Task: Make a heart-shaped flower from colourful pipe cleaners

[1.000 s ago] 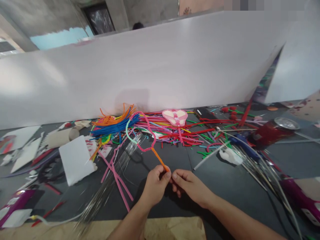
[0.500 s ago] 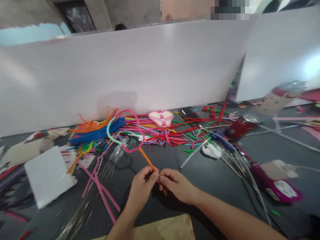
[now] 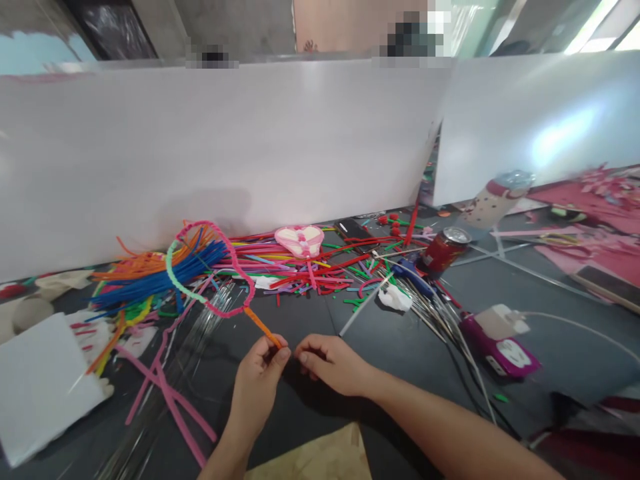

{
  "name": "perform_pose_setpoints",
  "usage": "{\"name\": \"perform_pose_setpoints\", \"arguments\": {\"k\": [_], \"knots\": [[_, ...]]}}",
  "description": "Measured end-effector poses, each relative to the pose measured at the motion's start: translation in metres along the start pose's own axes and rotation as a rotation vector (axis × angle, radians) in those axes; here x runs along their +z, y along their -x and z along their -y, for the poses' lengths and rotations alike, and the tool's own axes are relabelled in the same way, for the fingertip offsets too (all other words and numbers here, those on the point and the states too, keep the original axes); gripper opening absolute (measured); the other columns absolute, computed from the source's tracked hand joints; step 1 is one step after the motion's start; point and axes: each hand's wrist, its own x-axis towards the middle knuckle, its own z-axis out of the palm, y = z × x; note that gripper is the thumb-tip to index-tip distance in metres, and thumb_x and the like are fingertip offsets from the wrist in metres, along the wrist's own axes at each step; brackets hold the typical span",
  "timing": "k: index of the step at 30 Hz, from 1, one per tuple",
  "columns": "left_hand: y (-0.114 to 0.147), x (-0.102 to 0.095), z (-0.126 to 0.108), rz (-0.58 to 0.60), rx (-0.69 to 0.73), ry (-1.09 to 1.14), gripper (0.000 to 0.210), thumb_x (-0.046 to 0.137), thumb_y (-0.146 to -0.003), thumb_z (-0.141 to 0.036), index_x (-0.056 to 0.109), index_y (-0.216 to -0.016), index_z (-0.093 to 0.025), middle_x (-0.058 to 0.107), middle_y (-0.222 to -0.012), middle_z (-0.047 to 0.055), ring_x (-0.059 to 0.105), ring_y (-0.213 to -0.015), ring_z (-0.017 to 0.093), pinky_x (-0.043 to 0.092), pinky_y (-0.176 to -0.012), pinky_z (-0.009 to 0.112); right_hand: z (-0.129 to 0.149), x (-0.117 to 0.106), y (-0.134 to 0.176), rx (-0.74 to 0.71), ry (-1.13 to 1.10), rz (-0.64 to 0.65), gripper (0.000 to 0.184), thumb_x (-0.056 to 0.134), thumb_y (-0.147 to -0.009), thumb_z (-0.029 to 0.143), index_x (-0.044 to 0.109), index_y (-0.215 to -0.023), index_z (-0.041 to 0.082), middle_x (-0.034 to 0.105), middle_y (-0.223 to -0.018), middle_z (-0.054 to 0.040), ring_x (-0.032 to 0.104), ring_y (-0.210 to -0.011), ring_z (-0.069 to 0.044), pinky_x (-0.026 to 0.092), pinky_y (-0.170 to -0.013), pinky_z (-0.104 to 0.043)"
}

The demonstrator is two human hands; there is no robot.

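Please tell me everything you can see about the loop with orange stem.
The loop is a fuzzy, uneven ring, pink with mint green on its left, seemingly bent pipe cleaner. Its orange stem slants down rightward from the ring's bottom; the left hand pinches the stem's lower end. The loop leans up leftward, appearing in front of blue strands; contact is unclear.

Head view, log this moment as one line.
left hand: holds orange stem; right hand: apart from left, contents unclear; loop: pink-green, joined to stem; can: red, right of hands
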Motion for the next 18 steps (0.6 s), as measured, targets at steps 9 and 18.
{"name": "perform_pose_setpoints", "arguments": {"k": [9, 18], "knots": [[-0.002, 0.0, -0.003, -0.021, -0.01, 0.097, 0.017, 0.061, -0.073, -0.033, 0.06, -0.081, -0.018, 0.054, -0.067, -0.002, 0.049, -0.062, 0.013, 0.039, -0.058, 0.022, 0.024, -0.072, -0.01, -0.114, 0.928, -0.337, 0.02, 0.046, -0.087, 0.019, 0.058, -0.104, 0.021, 0.066, -0.097, -0.0023, 0.059, -0.086, -0.013, 0.044, -0.077, -0.023], [0.003, 0.004, -0.01, 0.066, -0.124, 0.326, 0.021, 0.061, -0.071, -0.035, 0.055, -0.08, -0.018, 0.056, -0.067, -0.002, 0.059, -0.064, 0.014, 0.047, -0.059, 0.024, 0.017, -0.181, -0.017, 0.293, 1.325, -0.694, 0.024, 0.047, -0.084, 0.022, 0.069, -0.086, 0.013, 0.059, -0.103, -0.0195, 0.042, -0.106, -0.036, 0.035, -0.081, -0.049]]}}
